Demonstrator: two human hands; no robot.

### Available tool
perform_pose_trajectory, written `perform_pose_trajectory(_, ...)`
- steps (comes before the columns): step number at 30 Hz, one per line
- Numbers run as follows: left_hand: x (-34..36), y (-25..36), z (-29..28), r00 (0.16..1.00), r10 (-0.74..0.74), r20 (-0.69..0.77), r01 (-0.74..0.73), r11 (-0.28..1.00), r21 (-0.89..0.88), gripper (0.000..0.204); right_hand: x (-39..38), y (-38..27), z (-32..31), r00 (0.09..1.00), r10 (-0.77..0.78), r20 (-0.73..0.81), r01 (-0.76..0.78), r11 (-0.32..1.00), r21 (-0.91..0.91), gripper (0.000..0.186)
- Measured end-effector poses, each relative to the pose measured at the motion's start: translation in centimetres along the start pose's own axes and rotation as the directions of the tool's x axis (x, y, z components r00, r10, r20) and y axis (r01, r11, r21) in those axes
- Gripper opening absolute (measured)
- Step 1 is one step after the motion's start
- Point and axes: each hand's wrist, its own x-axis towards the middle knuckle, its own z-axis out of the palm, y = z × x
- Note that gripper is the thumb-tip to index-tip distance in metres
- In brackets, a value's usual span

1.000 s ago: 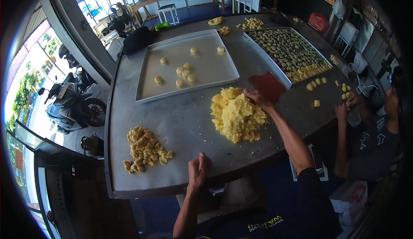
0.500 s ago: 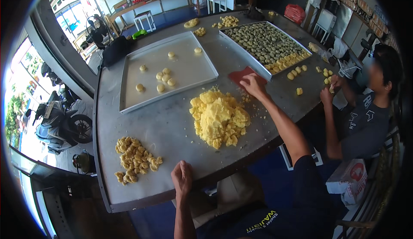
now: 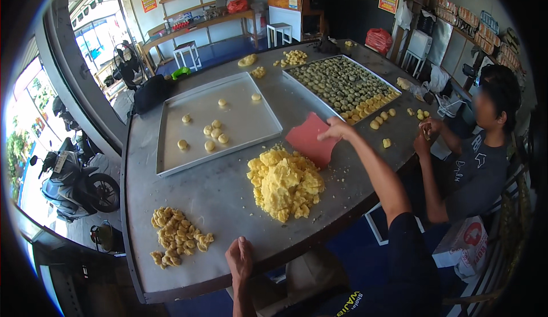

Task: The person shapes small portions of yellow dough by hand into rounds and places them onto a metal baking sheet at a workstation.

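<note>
In my right hand (image 3: 338, 131) is a flat, flexible red dough scraper (image 3: 311, 140), gripped by its right edge. Its broad face shows, tilted beside the far right of a crumbly yellow dough mound (image 3: 285, 185). My left hand (image 3: 240, 258) rests closed at the table's near edge, thumb uppermost, and nothing shows in it. Left of that hand lies a heap of small tan dough pieces (image 3: 178, 237). Beyond the mound, a metal tray (image 3: 245, 120) holds several round pale dough balls (image 3: 216, 132).
Behind the scraper stands a second tray (image 3: 334, 113) filled with dark greenish pieces and a few yellow rows. Dough balls (image 3: 381, 118) lie right of it. A co-worker (image 3: 479, 151) sits at the table's right side, handling a small piece. Crumbs speckle the metal table (image 3: 228, 203).
The red scraper has come from beside the far tray's corner toward the dough mound, turning so more of its face shows. My left hand stays at the edge. The view has tilted up slightly.
</note>
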Motion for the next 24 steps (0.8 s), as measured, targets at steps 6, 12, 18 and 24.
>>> perform_pose_trajectory(6, 0.0, 1.0, -0.1, 0.997, -0.069, 0.033, 0.068, 0.998, 0.019, 0.053, 0.2, 1.0, -5.5, 0.945, -0.208, -0.253, 0.142, 0.957, -0.254, 0.033)
perform_pose_trajectory(12, 0.0, 0.8, 0.0, 0.995, -0.092, 0.043, 0.094, 0.995, -0.029, 0.052, -4.2, 0.9, 1.3, 0.906, -0.404, -0.129, 0.246, 0.749, -0.615, 0.029)
perform_pose_trajectory(18, 0.0, 1.7, -0.5, 0.998, -0.059, 0.035, 0.058, 0.998, 0.016, 0.051, -13.1, -6.8, 4.3, 0.903, -0.423, -0.078, 0.361, 0.843, -0.399, 0.025)
perform_pose_trajectory(24, -0.2, 0.4, -0.1, 0.999, -0.016, 0.046, 0.016, 1.0, -0.004, 0.051, -13.4, 2.5, -2.2, 0.933, -0.174, -0.315, 0.017, 0.895, -0.445, 0.03)
